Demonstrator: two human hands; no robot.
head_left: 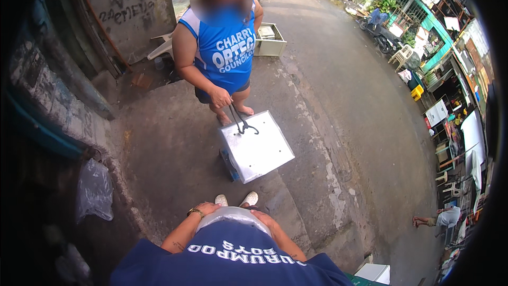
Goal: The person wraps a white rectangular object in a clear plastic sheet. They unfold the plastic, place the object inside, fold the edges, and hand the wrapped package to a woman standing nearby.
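Note:
My left hand, with a gold bracelet on the wrist, and my right hand grip the two sides of a round pale container held against my belly. My white shoes show just beyond it. In front of me on the concrete stands a box with a flat silvery lid. A person in a blue sleeveless shirt faces me from behind the box and holds black tongs down onto the lid's far edge.
A painted wall runs along the left, with a clear plastic bag hanging low on it. A white chair and a grey metal tray stand behind the person. The street on the right has a motorcycle, stalls and a crouching person.

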